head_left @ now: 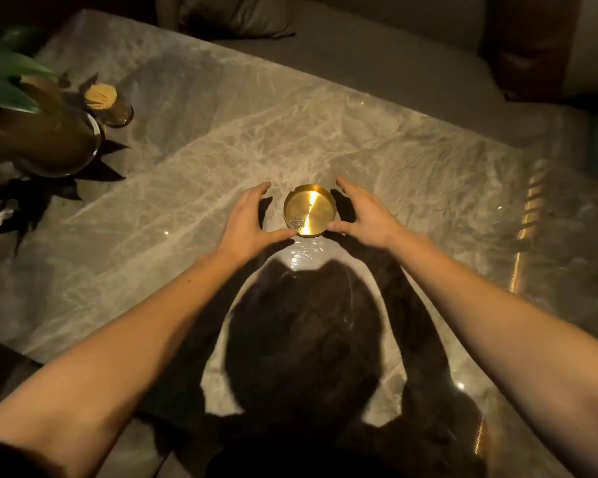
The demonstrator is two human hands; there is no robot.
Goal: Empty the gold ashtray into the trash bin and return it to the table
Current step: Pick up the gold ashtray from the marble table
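Nearest you, your two bare forearms reach forward over the marble table, and your own shadow falls dark across the stone between them. Your left hand sits just left of the gold ashtray, fingers curved and spread wide, thumb tip at the near left rim; whether it actually touches the metal you cannot tell from here. Your right hand mirrors it on the other side, fingers spread and arched, thumb at the near right rim, index finger reaching round the far side. Neither hand has closed on the ashtray. It rests flat on the table between your hands, with a small patch of grey ash on its floor near the front left and a bright streak of light across the middle. Further off at the left stand an amber glass holder of toothpicks and a potted plant. Beyond the table's far edge lies a grey cushion.
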